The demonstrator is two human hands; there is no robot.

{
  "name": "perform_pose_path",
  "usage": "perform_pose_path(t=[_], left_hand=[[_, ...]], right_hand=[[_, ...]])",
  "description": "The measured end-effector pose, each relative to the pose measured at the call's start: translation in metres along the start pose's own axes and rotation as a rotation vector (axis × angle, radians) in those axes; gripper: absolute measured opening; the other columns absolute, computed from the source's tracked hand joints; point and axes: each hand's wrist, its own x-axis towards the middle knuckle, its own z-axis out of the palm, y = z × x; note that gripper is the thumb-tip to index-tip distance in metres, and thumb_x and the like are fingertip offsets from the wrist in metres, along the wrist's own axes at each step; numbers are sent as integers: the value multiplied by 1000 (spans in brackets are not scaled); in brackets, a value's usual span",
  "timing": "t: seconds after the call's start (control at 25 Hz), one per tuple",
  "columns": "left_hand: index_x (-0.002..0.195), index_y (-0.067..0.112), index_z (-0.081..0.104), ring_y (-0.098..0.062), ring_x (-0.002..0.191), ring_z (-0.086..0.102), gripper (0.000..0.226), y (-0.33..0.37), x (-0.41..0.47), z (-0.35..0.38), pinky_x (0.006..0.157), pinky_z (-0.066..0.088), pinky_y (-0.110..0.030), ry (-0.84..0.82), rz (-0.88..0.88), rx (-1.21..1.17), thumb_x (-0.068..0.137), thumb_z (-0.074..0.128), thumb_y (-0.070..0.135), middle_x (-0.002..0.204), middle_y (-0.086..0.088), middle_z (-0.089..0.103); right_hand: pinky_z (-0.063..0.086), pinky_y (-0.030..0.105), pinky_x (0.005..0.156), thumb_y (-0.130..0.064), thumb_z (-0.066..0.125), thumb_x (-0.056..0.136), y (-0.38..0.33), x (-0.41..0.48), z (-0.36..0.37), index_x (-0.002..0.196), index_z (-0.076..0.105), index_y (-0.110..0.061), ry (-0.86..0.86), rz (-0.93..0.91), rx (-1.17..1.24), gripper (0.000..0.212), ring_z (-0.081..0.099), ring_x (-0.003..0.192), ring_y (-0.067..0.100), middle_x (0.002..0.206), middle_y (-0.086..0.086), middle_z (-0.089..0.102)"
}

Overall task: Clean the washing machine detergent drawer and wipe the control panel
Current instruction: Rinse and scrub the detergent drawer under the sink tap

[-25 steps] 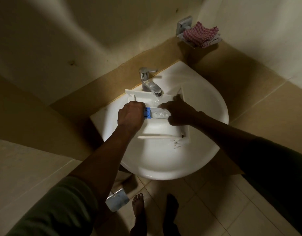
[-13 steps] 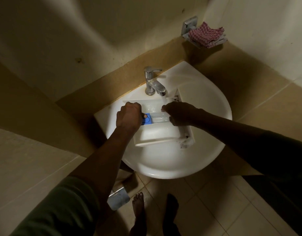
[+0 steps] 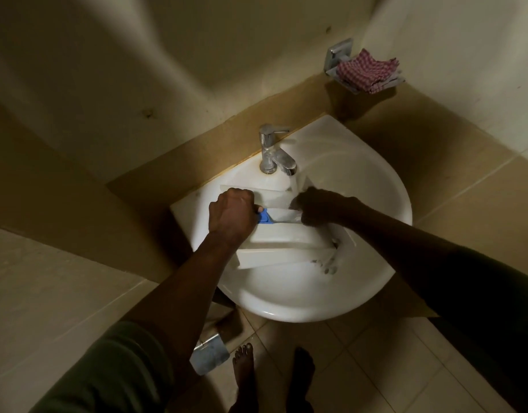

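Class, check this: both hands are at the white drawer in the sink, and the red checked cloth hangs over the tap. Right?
No. The head view shows the red checked cloth lying on the metal wall holder, not over the tap. The left hand and right hand are at the white drawer in the sink.

A white basin (image 3: 301, 302) carries a tap (image 3: 268, 150) (chrome), near a wall-mounted metal rack (image 3: 338, 56).
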Motion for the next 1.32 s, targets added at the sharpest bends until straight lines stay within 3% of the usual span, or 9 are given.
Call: perform_pose_path(t=[0.12, 0.2, 0.32, 0.48, 0.56, 0.72, 0.88, 1.08, 1.32], left_hand=[[93, 13, 68, -32, 95, 61, 24, -2, 1, 1, 71, 41, -33, -11, 2, -24, 87, 65, 36, 101, -11, 67], [92, 12, 67, -32, 94, 61, 22, -1, 0, 1, 70, 41, -33, -11, 7, -36, 87, 65, 34, 100, -11, 67], [90, 12, 67, -33, 93, 61, 23, -4, -2, 1, 71, 44, -34, -15, -13, -55, 87, 66, 34, 98, -12, 67], [87, 12, 67, -31, 89, 61, 20, -6, -5, 1, 68, 42, -32, 1, -21, -75, 86, 68, 32, 94, -11, 68], [87, 11, 67, -31, 88, 61, 20, -6, -6, 2, 67, 41, -32, 5, -19, -84, 85, 69, 31, 94, -11, 68], [85, 10, 66, -33, 88, 61, 23, -6, -7, 1, 68, 44, -34, 1, -16, -75, 86, 67, 33, 93, -13, 67], [84, 10, 65, -34, 88, 62, 24, -6, -8, 1, 71, 48, -36, 16, -7, -56, 86, 68, 34, 93, -13, 68], [85, 10, 66, -32, 86, 61, 24, -6, -16, 1, 66, 42, -34, 55, 6, -16, 90, 64, 33, 93, -11, 68], [90, 14, 64, -32, 89, 61, 24, 8, -24, -4, 66, 37, -32, 60, 112, 91, 93, 55, 36, 96, -7, 66]], right_hand=[[52, 31, 76, -10, 55, 88, 5, 7, -41, 111, 65, -15, 554, 72, 194, 25, 64, 93, 21, 111, 8, 67], [46, 27, 78, -5, 55, 87, 3, 18, -68, 127, 53, -12, 779, 35, 238, 40, 58, 107, 23, 126, 8, 59], [47, 33, 90, -8, 58, 87, -7, 38, -86, 140, 41, -7, 561, -2, 182, 55, 52, 122, 28, 137, 11, 52], [46, 23, 68, -7, 60, 85, -28, 34, -91, 86, 57, 1, 571, 56, 190, 8, 62, 76, 19, 78, 4, 61], [41, 22, 63, -9, 64, 83, -29, 28, -86, 83, 59, 0, 566, 37, 185, 10, 56, 64, 14, 67, -1, 55], [48, 29, 86, -30, 62, 86, 11, 29, -46, 120, 59, -8, 494, 168, 357, 40, 63, 102, 24, 119, 12, 65], [51, 41, 89, -61, 57, 85, 29, 10, 7, 136, 44, -4, 69, 396, 557, 78, 54, 117, 34, 136, 17, 50], [45, 36, 88, -31, 48, 92, 28, 10, 19, 105, 58, -5, 170, 380, 509, 31, 53, 116, 34, 128, 18, 56], [46, 37, 87, -24, 49, 92, 35, -9, 6, 107, 60, 2, 295, 379, 432, 32, 57, 110, 38, 119, 20, 59]])
